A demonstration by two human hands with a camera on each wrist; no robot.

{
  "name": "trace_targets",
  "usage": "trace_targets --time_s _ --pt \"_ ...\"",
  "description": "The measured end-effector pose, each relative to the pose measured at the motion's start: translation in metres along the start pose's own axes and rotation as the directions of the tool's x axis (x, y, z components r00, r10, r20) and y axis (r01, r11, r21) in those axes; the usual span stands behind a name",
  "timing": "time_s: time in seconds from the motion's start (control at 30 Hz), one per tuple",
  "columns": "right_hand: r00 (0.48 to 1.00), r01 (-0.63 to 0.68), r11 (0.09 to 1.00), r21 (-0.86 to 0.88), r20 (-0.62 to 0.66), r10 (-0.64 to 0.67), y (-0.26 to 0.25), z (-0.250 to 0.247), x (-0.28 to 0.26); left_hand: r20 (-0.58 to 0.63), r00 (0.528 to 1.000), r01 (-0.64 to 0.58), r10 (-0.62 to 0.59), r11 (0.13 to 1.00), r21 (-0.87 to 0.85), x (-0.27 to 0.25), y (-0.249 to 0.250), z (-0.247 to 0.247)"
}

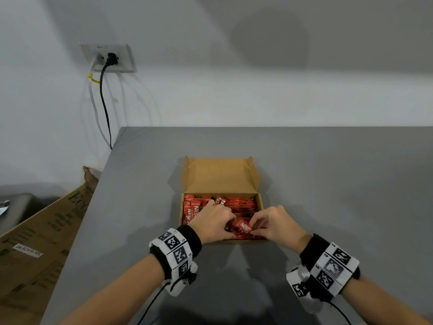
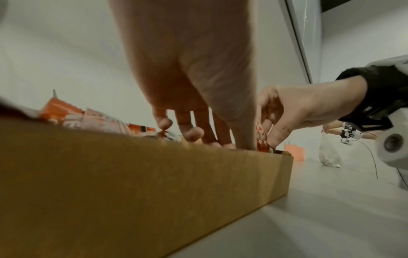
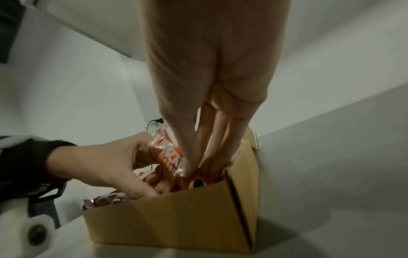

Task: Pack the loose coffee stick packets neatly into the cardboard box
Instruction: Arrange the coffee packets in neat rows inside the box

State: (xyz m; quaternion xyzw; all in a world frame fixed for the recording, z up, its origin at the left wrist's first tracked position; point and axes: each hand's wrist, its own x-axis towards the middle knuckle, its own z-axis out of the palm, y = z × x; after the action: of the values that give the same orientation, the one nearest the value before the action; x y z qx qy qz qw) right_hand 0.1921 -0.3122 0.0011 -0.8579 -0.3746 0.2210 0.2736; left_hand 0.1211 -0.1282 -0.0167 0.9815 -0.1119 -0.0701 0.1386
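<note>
Left hand (image 1: 214,222): positioned over the left-centre of the cardboard box (image 1: 220,177), fingers curled down into the contents and gripping the red coffee stick packets (image 1: 239,205). Right hand (image 1: 274,224): positioned over the right-front of the box, thumb and fingers pinching one packet (image 1: 244,227) near the front wall. The two hands are close together, almost touching, with that packet between them. The right wrist view shows the pinched packet standing tilted above the rest.

Location of task items: the box sits on the grey table (image 1: 328,172), lid flap open and standing at the far side. All packets in view are inside the box.

Progress, as a judgement: the task appears near completion. No loose packets are visible on the table in the head view. The box interior is filled across its width. Remaining work is likely seating the pinched packet flat and levelling the front row, which looks disordered compared with the rows behind.

Count: one box; two hands. Packets are many and overlapping; an exact count cannot be taken.

Left of the table: a wall socket (image 1: 107,57) with cables, and a large printed carton (image 1: 35,242) leaning below.
</note>
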Motion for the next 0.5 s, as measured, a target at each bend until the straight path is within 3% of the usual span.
trace_targets --time_s 0.13,0.27,0.37,0.5 --pt "0.978 0.118 0.964 -0.240 0.197 -0.070 -0.012 0.000 0.007 0.001 1.000 0.004 -0.004 0.999 -0.049 -0.002 -0.001 0.003" --pt "0.964 0.165 0.912 -0.375 0.256 -0.069 -0.022 0.005 0.016 -0.020 1.000 0.014 -0.015 0.998 -0.060 -0.003 -0.001 0.001" --pt "0.960 0.163 0.875 -0.456 0.279 -0.033 -0.023 0.008 0.021 -0.052 0.999 -0.013 0.003 0.981 -0.193 -0.004 -0.003 -0.003" --pt "0.962 0.119 0.888 -0.444 0.273 0.008 -0.021 0.010 0.026 0.056 0.998 -0.024 0.039 0.968 -0.251 -0.005 -0.003 -0.008"
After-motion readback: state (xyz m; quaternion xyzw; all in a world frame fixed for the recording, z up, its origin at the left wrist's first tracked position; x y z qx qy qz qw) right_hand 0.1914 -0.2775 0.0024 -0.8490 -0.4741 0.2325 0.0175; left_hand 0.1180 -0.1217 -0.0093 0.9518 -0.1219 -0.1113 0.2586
